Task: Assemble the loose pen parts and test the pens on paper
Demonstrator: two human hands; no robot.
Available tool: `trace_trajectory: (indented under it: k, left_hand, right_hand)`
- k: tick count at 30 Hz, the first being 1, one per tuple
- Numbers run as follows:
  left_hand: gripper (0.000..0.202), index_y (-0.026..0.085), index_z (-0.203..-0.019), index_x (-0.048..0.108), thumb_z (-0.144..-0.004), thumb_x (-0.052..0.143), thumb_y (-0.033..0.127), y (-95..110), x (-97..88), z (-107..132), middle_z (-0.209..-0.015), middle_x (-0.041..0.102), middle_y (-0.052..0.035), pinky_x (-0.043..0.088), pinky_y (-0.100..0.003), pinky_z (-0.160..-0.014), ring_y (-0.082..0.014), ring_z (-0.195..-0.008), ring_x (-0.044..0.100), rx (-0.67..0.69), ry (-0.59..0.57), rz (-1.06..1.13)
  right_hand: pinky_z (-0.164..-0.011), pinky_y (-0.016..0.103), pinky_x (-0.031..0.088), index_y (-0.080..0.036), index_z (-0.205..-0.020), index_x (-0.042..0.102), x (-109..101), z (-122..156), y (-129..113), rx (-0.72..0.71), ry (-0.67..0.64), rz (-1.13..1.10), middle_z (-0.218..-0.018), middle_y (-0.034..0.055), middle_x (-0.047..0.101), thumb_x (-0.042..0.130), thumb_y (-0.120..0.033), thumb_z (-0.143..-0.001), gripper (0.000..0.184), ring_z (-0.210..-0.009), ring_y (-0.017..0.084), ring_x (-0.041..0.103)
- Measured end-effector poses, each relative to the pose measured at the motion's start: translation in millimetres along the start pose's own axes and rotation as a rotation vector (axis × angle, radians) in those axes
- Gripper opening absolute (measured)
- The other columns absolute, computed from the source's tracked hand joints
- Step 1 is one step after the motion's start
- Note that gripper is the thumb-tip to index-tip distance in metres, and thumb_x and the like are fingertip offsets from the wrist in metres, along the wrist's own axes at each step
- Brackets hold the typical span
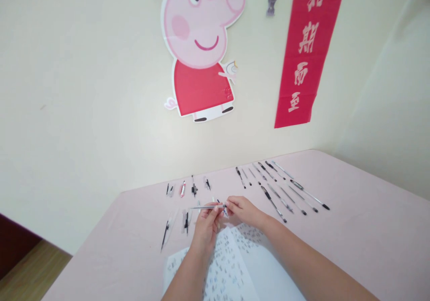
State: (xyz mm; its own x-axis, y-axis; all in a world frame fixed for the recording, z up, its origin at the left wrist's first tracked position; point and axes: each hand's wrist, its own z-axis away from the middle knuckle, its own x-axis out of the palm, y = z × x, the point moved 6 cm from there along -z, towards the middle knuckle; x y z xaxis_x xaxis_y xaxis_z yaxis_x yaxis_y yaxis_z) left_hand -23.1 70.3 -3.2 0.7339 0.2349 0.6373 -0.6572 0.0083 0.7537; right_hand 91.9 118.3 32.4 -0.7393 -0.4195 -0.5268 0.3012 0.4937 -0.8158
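Note:
A slim pen [201,207] with a greyish barrel lies level between my hands, above the pink tabletop. My left hand [206,227] is closed round its middle, thumb on top. At the pen's dark right end, my right hand [244,210] pinches with thumb and fingertips; the tip itself is mostly hidden. Just beyond and below the hands are small pen parts [225,212], partly covered by the fingers. Papers with handwritten marks [221,258] spread under my forearms.
Several assembled pens and thin barrels [273,204] lie in two slanted rows at right. Several taken-apart pens [164,234] with clear pieces lie at left, including a pink one [182,189]. The pink table [352,229] meets a wall with a cartoon pig cutout [203,86] and red banner [298,63].

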Motion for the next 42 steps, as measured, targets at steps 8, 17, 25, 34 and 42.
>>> trace_trajectory:
  k: [8,17,25,34,42]
  left_hand:
    - [0.019,0.014,-0.079,0.063,-0.064,0.073,0.015,-0.4,-2.2,-1.3,-0.077,0.07,-0.0025,0.05,-0.015,-0.064,-0.0087,-0.07,0.065,0.008,0.018,0.003]
    - [0.02,0.014,-0.08,0.063,-0.064,0.073,0.017,-2.0,-2.0,-2.8,-0.079,0.07,-0.0022,0.05,-0.014,-0.063,-0.0076,-0.069,0.064,0.012,-0.013,-0.006]
    - [0.021,0.014,-0.079,0.062,-0.062,0.074,0.016,-2.0,-2.4,-2.4,-0.078,0.069,-0.001,0.05,-0.015,-0.064,-0.0069,-0.067,0.063,0.008,0.007,0.01]
    - [0.023,0.015,-0.082,0.061,-0.064,0.074,0.02,-1.8,-0.9,-1.1,-0.079,0.068,-0.0003,0.048,-0.014,-0.063,-0.0073,-0.072,0.063,0.001,-0.03,-0.028]
    - [0.023,0.016,-0.081,0.062,-0.062,0.075,0.02,-0.4,1.6,0.0,-0.079,0.068,-0.0009,0.047,-0.016,-0.062,-0.0083,-0.071,0.062,0.011,-0.05,-0.029]
  right_hand:
    - [-0.054,0.02,0.034,-0.016,-0.076,0.054,-2.4,1.1,0.8,-0.009,0.03,-0.026,-0.064,-0.0023,0.055,0.05,-0.029,-0.082,0.015,-0.059,0.01,0.047]
    - [-0.057,0.02,0.035,-0.016,-0.063,0.051,-0.3,1.0,-2.3,-0.019,-0.012,0.02,-0.059,-0.0019,0.054,0.041,-0.029,-0.087,0.03,-0.058,0.01,0.049]
    - [-0.054,0.02,0.035,-0.016,-0.076,0.054,-0.2,1.4,0.0,-0.021,-0.004,-0.048,-0.064,-0.002,0.056,0.048,-0.033,-0.084,0.02,-0.057,0.01,0.048]
    - [-0.054,0.019,0.036,-0.016,-0.07,0.053,1.5,2.7,-2.1,-0.006,-0.038,-0.1,-0.06,-0.0022,0.056,0.045,-0.03,-0.084,0.021,-0.055,0.01,0.049]
    - [-0.052,0.02,0.036,-0.016,-0.068,0.053,2.6,1.7,2.6,0.044,-0.066,-0.19,-0.058,-0.0016,0.056,0.048,-0.041,-0.083,0.029,-0.053,0.009,0.048]
